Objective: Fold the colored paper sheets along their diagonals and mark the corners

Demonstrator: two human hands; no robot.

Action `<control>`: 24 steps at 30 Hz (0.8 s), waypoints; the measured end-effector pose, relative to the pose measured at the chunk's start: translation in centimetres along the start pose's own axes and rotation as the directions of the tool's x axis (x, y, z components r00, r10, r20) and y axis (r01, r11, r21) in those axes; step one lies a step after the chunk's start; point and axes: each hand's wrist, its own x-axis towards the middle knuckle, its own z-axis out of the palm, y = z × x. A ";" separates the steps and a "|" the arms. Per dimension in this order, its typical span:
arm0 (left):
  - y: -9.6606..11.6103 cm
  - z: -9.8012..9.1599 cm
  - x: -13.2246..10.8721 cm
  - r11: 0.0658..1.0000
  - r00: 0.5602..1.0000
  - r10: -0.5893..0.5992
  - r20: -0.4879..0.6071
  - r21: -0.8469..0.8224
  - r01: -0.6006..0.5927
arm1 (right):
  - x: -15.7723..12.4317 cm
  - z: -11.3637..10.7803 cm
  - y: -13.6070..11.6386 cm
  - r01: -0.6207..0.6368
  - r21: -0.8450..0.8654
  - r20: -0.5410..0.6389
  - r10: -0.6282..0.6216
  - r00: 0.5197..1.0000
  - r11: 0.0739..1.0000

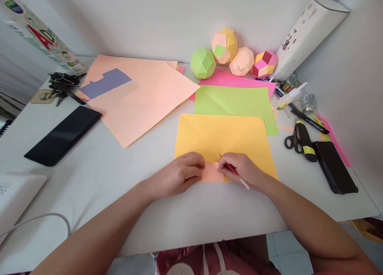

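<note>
Scissors [296, 136], keys [64, 83], green paper ball [203, 62].

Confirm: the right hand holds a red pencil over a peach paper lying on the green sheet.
Wrong sheet: in the head view the peach paper lies on the yellow sheet, with the right hand holding the red pencil over it.

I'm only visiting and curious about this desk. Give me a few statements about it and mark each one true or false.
1. The right hand holds a pencil. True.
2. The left hand rests on a green sheet. False: it presses on a small peach paper lying on the yellow sheet.
3. Four paper balls sit at the back. True.
4. The scissors lie at the far left. False: they lie on the right, beside a black phone.
</note>
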 end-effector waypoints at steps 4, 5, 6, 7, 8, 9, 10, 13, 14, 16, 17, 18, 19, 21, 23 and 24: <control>0.0 0.0 0.0 1.000 1.000 0.002 -0.007 -0.014 -0.002 | -0.1 0.1 0.0 0.026 -0.007 -0.003 -0.026 1.000 1.000; 0.0 0.0 0.0 1.000 1.000 0.002 -0.008 -0.016 -0.002 | -0.1 0.1 0.0 0.029 -0.006 -0.004 -0.029 1.000 1.000; -0.1 0.0 0.0 1.000 1.000 0.002 -0.007 -0.018 -0.003 | -0.1 0.1 0.0 0.029 -0.002 -0.005 -0.029 1.000 1.000; -0.1 0.0 0.0 1.000 1.000 0.001 -0.007 -0.019 -0.001 | -0.1 0.1 0.0 0.021 0.001 -0.002 -0.021 1.000 1.000; -0.1 0.0 0.0 1.000 1.000 -0.001 -0.007 -0.021 0.001 | -0.1 0.1 0.0 0.010 0.006 0.000 -0.010 1.000 1.000; -0.1 0.0 0.1 1.000 1.000 -0.004 -0.005 -0.023 0.003 | -0.1 0.1 0.1 -0.005 0.012 0.004 0.005 1.000 1.000; -0.1 0.0 0.1 1.000 1.000 -0.006 -0.006 -0.023 0.006 | -0.1 0.1 0.1 -0.019 0.018 0.006 0.019 1.000 1.000; -0.1 0.0 0.0 1.000 1.000 -0.013 -0.006 -0.022 0.013 | -0.1 0.1 0.1 -0.043 0.036 0.007 0.043 0.999 0.998; -0.1 0.0 0.0 1.000 1.000 -0.013 -0.006 -0.022 0.013 | -0.1 0.1 0.2 -0.045 0.037 0.006 0.044 0.999 0.998; -0.2 0.1 0.0 1.000 1.000 -0.012 -0.006 -0.025 0.012 | -0.1 0.1 0.1 -0.044 0.032 0.009 0.044 0.999 0.999; -0.2 0.1 0.0 1.000 1.000 -0.011 -0.006 -0.025 0.010 | -0.1 0.1 0.1 -0.040 0.025 0.010 0.040 0.999 0.999; -0.2 0.1 0.0 1.000 1.000 -0.008 -0.006 -0.025 0.008 | -0.1 0.1 0.1 -0.032 0.016 0.010 0.032 0.999 0.999; -0.2 0.2 0.0 1.000 1.000 -0.006 -0.006 -0.023 0.006 | -0.1 0.2 0.1 -0.021 0.008 0.011 0.021 1.000 1.000; -0.2 0.2 0.0 1.000 1.000 -0.004 -0.003 -0.019 0.004 | -0.1 0.2 0.1 0.000 -0.004 0.012 0.000 1.000 1.000; -0.2 0.1 -0.1 1.000 1.000 -0.004 0.000 -0.018 0.004 | -0.1 0.2 0.1 0.008 -0.011 0.012 -0.007 1.000 1.000; -0.2 0.1 -0.1 1.000 1.000 -0.006 0.001 -0.018 0.006 | -0.1 0.3 0.1 0.010 -0.014 0.012 -0.010 1.000 1.000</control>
